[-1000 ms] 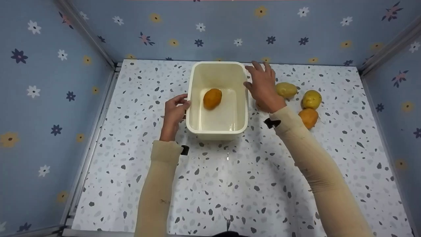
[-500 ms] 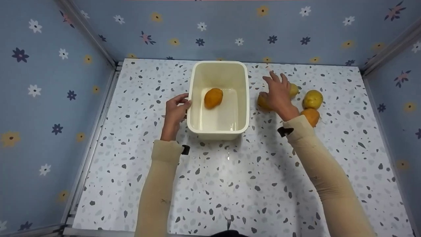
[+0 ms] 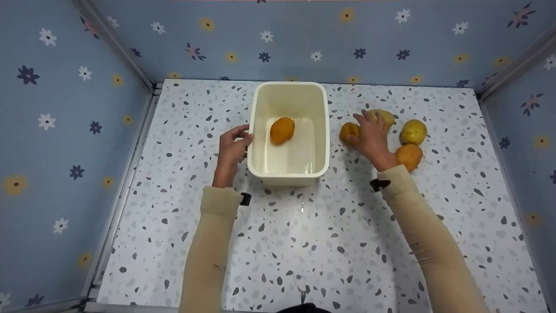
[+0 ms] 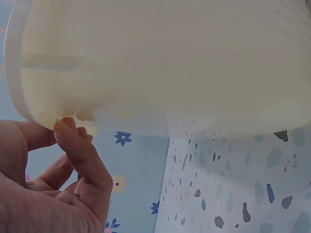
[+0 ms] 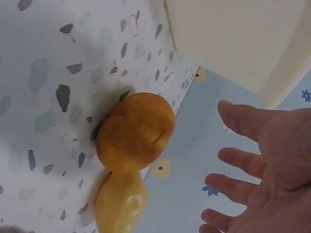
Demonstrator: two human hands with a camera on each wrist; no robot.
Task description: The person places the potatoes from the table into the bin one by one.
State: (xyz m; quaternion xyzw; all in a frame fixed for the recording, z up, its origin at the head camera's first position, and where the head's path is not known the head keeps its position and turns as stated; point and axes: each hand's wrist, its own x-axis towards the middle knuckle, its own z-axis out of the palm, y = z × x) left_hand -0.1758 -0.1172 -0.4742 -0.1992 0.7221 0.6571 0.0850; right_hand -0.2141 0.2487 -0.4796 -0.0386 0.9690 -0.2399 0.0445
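Observation:
My left hand (image 3: pixel 233 148) holds the left rim of a cream plastic bin (image 3: pixel 288 175), its thumb at the edge. In the left wrist view its curled fingers (image 4: pixel 82 155) meet the bin's wall. Inside the bin lies an orange, mango-like fruit (image 3: pixel 282 130). My right hand (image 3: pixel 372 137) hovers over a second orange fruit (image 3: pixel 349 132) and a yellow, potato-like one (image 3: pixel 382 117), both partly covered in the head view. The right wrist view shows its fingers (image 5: pixel 235 189) spread, apart from the dented orange fruit and the glossy yellow one beside it.
Right of the right hand, a yellow round fruit (image 3: pixel 413 132) and another orange fruit (image 3: pixel 408 157) sit touching on the speckled tabletop (image 3: pixel 347 243). Blue flowered panels (image 3: pixel 304 39) stand behind and at both sides.
My right hand has moved from beside the bin's right rim rightward and nearer, down over the orange and yellow fruits. The left hand and the bin have stayed in place.

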